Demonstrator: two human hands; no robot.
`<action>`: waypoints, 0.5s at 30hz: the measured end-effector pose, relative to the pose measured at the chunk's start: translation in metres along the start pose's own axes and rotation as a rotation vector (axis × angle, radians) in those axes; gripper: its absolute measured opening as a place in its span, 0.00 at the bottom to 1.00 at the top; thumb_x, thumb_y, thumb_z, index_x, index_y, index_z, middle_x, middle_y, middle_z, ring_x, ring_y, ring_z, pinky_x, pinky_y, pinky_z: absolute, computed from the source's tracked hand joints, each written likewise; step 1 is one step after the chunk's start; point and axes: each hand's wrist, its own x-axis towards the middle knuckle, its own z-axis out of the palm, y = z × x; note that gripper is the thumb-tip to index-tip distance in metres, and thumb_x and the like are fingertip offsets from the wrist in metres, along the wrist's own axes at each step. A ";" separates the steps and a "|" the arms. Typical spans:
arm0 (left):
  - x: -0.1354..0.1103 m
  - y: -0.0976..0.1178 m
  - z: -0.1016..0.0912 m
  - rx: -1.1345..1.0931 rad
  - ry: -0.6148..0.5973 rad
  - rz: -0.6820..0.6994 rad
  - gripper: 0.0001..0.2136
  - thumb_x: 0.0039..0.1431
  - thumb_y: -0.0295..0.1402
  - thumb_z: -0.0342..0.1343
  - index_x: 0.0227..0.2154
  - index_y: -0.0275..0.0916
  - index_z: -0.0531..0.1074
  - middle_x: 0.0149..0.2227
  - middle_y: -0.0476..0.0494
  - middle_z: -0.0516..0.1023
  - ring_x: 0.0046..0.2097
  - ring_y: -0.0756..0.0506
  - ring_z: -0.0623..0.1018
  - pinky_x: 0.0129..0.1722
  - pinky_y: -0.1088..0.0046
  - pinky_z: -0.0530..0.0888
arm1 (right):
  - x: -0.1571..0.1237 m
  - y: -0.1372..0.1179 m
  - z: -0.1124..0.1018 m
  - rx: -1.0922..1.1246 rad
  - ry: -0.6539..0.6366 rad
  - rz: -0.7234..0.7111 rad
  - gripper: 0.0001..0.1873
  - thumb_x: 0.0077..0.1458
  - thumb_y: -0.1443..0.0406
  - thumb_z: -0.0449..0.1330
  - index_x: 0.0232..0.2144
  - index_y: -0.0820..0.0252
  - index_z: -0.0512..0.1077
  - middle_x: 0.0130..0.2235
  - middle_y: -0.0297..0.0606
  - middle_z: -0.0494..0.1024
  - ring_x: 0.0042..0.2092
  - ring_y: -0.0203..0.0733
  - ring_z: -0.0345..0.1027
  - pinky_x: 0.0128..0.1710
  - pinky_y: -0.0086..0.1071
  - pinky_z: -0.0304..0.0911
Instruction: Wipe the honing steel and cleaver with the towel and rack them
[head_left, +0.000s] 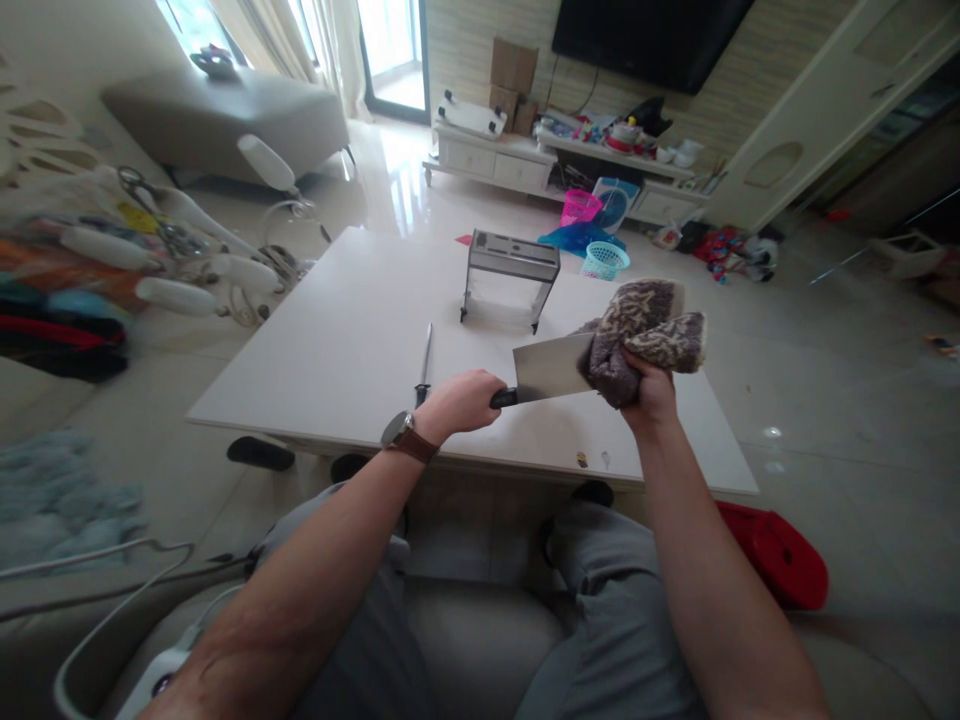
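Note:
My left hand (463,402) is closed around the black handle of a cleaver (551,368), held above the white table. The broad blade points right, and its far end is covered by a brown and cream patterned towel (637,325). My right hand (654,393) grips the bunched towel and presses it about the blade. Just beyond my left wrist a sharpening steel (427,355) lies on the table with its rod pointing away; my hand hides part of its handle. Farther back stands a grey knife block (514,255) on a see-through frame.
The white table (315,330) spans the space before my knees. Small stickers or scraps (582,459) lie near its front edge. Past the far edge are a pink basket (580,207) and a light-blue basket (604,260). A red plastic object (780,560) is on the right.

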 end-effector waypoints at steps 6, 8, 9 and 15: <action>-0.001 -0.001 0.002 0.007 -0.018 0.000 0.11 0.54 0.25 0.53 0.31 0.39 0.81 0.35 0.35 0.84 0.35 0.42 0.80 0.33 0.68 0.67 | -0.007 -0.005 -0.002 -0.169 -0.040 0.044 0.26 0.26 0.70 0.79 0.33 0.58 0.80 0.35 0.34 0.86 0.42 0.48 0.81 0.46 0.41 0.80; -0.002 -0.003 0.002 0.023 -0.028 0.001 0.10 0.54 0.25 0.53 0.30 0.39 0.81 0.34 0.35 0.84 0.34 0.42 0.80 0.31 0.68 0.65 | -0.009 -0.006 -0.005 -0.232 -0.074 0.108 0.27 0.24 0.70 0.79 0.33 0.59 0.80 0.35 0.35 0.86 0.41 0.49 0.81 0.45 0.43 0.80; -0.002 -0.004 0.003 0.028 -0.032 0.001 0.10 0.54 0.26 0.53 0.30 0.39 0.81 0.34 0.35 0.84 0.34 0.42 0.80 0.31 0.68 0.65 | -0.010 -0.006 -0.006 -0.244 -0.081 0.136 0.27 0.23 0.70 0.80 0.33 0.59 0.80 0.36 0.35 0.86 0.41 0.50 0.81 0.45 0.44 0.80; -0.003 -0.004 0.004 0.035 -0.047 0.013 0.10 0.53 0.26 0.53 0.30 0.39 0.81 0.34 0.35 0.84 0.34 0.41 0.80 0.31 0.68 0.65 | -0.008 -0.004 -0.007 -0.242 -0.060 0.150 0.27 0.23 0.70 0.80 0.32 0.60 0.80 0.35 0.36 0.87 0.40 0.50 0.81 0.44 0.46 0.80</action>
